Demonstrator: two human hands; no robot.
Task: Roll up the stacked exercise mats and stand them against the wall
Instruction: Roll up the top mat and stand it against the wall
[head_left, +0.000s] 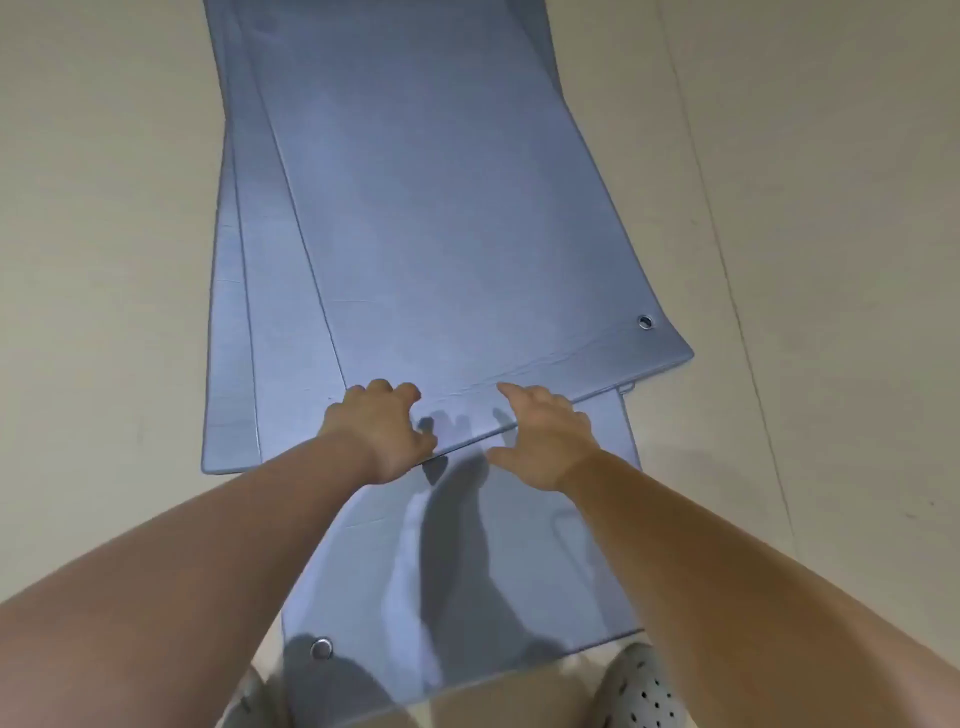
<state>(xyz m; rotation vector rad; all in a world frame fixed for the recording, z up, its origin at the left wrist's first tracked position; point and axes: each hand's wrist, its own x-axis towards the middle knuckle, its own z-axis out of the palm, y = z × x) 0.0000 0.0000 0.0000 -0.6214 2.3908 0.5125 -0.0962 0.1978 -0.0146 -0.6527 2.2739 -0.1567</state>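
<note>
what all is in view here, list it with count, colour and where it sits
mats: at least three, blue-grey, stacked askew, flat on the floor
top mat: one, blue-grey, running away from the person
eyelets: two, silver, one by the top mat's near right corner, one on the nearest mat's near left corner
floor: one, beige, seam line on the right
clogs: two, grey with holes, bottom edge
hands: two, bare; left hand grips the top mat's near edge, right hand spread at the same edge

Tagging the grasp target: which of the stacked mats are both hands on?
The top mat, skewed, eyelet at its near right corner; left hand grips its near edge, right hand touches it; other mats lie beneath.
</note>
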